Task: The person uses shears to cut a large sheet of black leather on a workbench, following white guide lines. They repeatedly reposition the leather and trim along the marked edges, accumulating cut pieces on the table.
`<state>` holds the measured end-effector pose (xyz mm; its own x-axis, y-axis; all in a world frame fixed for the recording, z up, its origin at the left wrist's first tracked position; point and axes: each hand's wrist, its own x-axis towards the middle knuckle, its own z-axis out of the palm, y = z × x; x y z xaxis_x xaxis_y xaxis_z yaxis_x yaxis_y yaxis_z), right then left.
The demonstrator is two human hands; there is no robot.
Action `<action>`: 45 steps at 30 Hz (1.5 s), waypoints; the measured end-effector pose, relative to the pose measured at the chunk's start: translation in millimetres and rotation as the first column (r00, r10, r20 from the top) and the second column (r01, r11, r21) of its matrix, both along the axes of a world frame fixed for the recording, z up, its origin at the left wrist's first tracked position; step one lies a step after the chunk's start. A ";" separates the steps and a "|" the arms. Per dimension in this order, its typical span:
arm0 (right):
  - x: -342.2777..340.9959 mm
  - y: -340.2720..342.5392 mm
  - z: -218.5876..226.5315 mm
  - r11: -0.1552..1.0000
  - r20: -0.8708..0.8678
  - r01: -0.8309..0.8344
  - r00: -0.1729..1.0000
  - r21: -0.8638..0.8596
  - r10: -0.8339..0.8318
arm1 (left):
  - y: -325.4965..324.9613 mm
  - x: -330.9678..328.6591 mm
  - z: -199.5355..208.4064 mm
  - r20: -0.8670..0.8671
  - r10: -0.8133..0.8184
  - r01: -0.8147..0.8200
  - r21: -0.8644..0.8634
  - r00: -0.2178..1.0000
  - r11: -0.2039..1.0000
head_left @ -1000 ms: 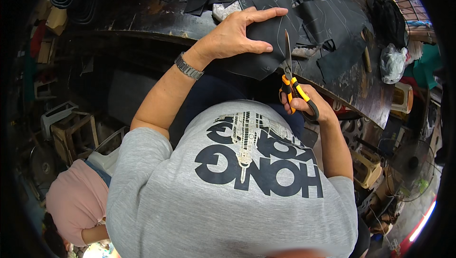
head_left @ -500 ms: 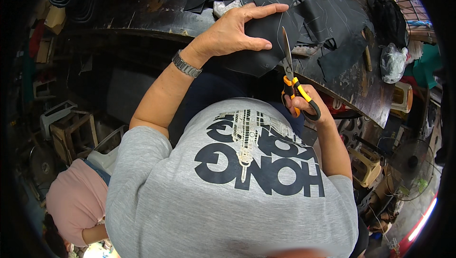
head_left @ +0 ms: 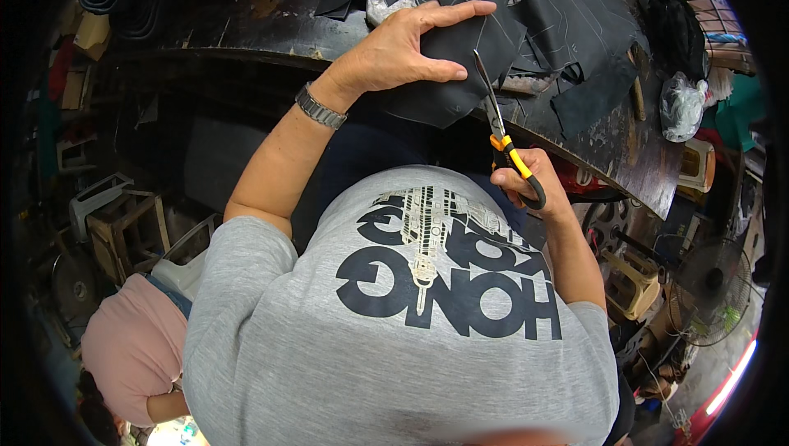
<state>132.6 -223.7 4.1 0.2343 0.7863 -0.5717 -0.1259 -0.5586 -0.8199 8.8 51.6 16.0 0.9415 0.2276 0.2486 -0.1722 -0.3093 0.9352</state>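
My left hand (head_left: pixel 399 50), with a metal-band watch at its wrist, holds a black sheet piece (head_left: pixel 431 105) that overhangs the table's near edge. Thumb and index finger stretch apart over the sheet; the other fingers are hidden. In my right hand (head_left: pixel 534 179) is a pair of scissors (head_left: pixel 494 113) with yellow, orange and black handles. Its blades point away from me, tips over the sheet just right of my left thumb. Whether the blades touch the sheet I cannot tell. Pale lines mark the sheet's surface.
More black cut pieces (head_left: pixel 567 31) lie heaped on the dark table (head_left: pixel 271 39). A clear plastic bag (head_left: pixel 682 109) and a black bag (head_left: pixel 670 27) are at the right. A fan (head_left: pixel 711 282) stands at lower right. Another person in pink (head_left: pixel 136 347) is at lower left.
The scissors' tips have swung left toward my left thumb, and the handles have come closer together. My left hand and the sheet have shifted only slightly.
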 end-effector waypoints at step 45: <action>-41.4 26.1 0.4 0.928 -0.259 0.335 0.922 0.165 -0.287 | -34.6 17.8 -6.5 0.138 0.102 -0.049 -0.346 0.985 0.937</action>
<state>91.2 -197.6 4.5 0.3692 0.7986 -0.4753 -0.4618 -0.2861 -0.8396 26.6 17.0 9.5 0.8753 0.3924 0.2825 -0.3089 0.0045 0.9511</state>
